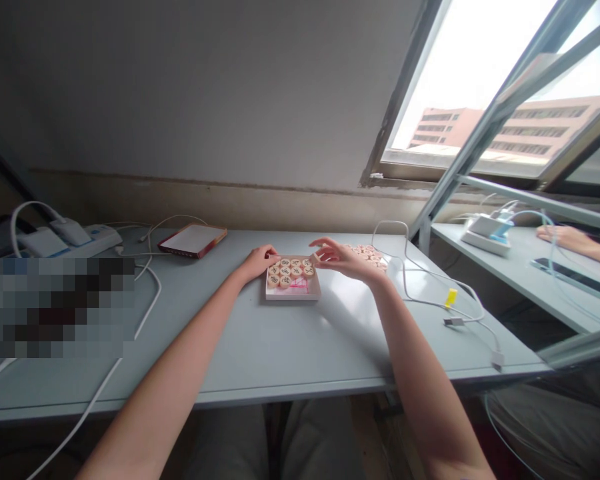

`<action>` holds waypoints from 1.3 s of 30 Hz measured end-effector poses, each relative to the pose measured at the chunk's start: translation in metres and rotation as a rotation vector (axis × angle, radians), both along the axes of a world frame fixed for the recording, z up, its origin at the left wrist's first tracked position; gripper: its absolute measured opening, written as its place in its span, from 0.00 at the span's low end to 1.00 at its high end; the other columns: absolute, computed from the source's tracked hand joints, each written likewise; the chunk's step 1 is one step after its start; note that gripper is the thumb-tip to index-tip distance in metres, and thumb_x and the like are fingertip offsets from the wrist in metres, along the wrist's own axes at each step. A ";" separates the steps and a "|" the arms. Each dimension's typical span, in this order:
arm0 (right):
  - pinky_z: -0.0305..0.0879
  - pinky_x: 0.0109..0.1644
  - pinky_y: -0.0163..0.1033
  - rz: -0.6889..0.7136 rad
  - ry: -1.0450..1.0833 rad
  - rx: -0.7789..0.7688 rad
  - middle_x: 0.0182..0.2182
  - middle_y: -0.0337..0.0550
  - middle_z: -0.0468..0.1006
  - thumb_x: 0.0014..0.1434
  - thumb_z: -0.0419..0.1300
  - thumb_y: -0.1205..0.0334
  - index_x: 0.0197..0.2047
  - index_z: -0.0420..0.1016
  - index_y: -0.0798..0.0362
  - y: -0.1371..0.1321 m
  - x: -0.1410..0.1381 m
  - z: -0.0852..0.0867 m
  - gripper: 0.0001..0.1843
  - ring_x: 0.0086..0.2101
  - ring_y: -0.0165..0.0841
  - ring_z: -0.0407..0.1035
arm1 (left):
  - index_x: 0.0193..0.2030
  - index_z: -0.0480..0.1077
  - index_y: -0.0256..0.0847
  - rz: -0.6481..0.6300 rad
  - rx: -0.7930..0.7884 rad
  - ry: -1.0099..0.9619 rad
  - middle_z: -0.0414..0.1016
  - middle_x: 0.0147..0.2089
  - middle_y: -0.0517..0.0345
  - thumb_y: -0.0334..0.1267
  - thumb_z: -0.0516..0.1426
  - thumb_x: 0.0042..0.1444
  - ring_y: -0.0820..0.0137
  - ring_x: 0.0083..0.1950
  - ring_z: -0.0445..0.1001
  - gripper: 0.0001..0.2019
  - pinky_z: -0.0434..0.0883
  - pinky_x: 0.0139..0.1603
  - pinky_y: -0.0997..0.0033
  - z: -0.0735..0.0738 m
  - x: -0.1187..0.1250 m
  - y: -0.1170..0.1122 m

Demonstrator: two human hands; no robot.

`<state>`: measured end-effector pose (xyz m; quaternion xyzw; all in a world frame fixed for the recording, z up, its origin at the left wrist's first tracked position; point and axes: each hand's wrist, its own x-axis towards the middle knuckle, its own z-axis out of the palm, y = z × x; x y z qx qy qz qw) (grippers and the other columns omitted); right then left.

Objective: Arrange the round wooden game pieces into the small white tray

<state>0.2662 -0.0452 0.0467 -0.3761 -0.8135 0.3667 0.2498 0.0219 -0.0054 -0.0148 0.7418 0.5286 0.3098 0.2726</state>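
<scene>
A small shallow white box [310, 294] lies on the grey table [260, 347] and holds several round wooden game discs [290, 270] with dark characters. My left hand [259, 261] rests at the box's far left corner, its fingers curled against the rim. Just right of the box's far right corner hovers my right hand [341, 259], fingers apart, thumb and forefinger near a disc at the edge. More wooden discs [367, 253] lie loose on the table behind my right hand.
A flat red-edged box with a white top [193, 240] lies at the back left. Power strips and chargers [65, 237] sit far left with white cables [147, 293] trailing. More cables [430, 293] run on the right. Another person's hand [563, 237] rests on the neighbouring table by an open window.
</scene>
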 end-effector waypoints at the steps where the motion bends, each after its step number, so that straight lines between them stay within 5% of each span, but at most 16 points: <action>1: 0.64 0.40 0.35 0.033 0.007 -0.002 0.38 0.42 0.72 0.53 0.56 0.55 0.51 0.62 0.48 -0.002 -0.004 0.001 0.22 0.39 0.31 0.67 | 0.29 0.65 0.39 -0.003 0.003 -0.003 0.72 0.33 0.57 0.43 0.52 0.48 0.68 0.35 0.69 0.09 0.64 0.35 0.72 -0.001 0.000 0.000; 7: 0.63 0.39 0.35 0.144 -0.055 0.074 0.37 0.43 0.73 0.50 0.58 0.60 0.39 0.69 0.53 -0.002 -0.022 -0.010 0.12 0.37 0.32 0.66 | 0.29 0.66 0.39 -0.002 0.027 0.019 0.72 0.32 0.57 0.42 0.52 0.48 0.69 0.34 0.69 0.09 0.64 0.35 0.71 -0.003 -0.001 0.003; 15: 0.61 0.32 0.32 0.074 -0.063 0.114 0.32 0.40 0.71 0.49 0.59 0.63 0.34 0.67 0.54 0.001 -0.034 -0.027 0.07 0.31 0.28 0.66 | 0.30 0.66 0.38 -0.016 0.041 0.007 0.71 0.32 0.57 0.42 0.52 0.48 0.70 0.33 0.68 0.10 0.64 0.34 0.72 -0.004 -0.001 0.003; 26: 0.57 0.35 0.31 0.112 -0.206 0.298 0.32 0.39 0.69 0.50 0.58 0.67 0.31 0.70 0.53 -0.001 -0.039 -0.025 0.03 0.32 0.27 0.63 | 0.30 0.67 0.38 -0.002 0.044 0.019 0.71 0.30 0.58 0.42 0.52 0.47 0.70 0.32 0.68 0.10 0.64 0.33 0.72 -0.004 -0.001 0.003; 39: 0.49 0.40 0.37 -0.065 -0.583 0.510 0.31 0.40 0.69 0.48 0.62 0.53 0.24 0.73 0.51 -0.002 -0.022 -0.017 0.10 0.33 0.31 0.60 | 0.30 0.66 0.38 0.009 0.022 0.018 0.72 0.32 0.57 0.42 0.52 0.47 0.69 0.34 0.69 0.09 0.65 0.35 0.72 0.003 0.001 -0.002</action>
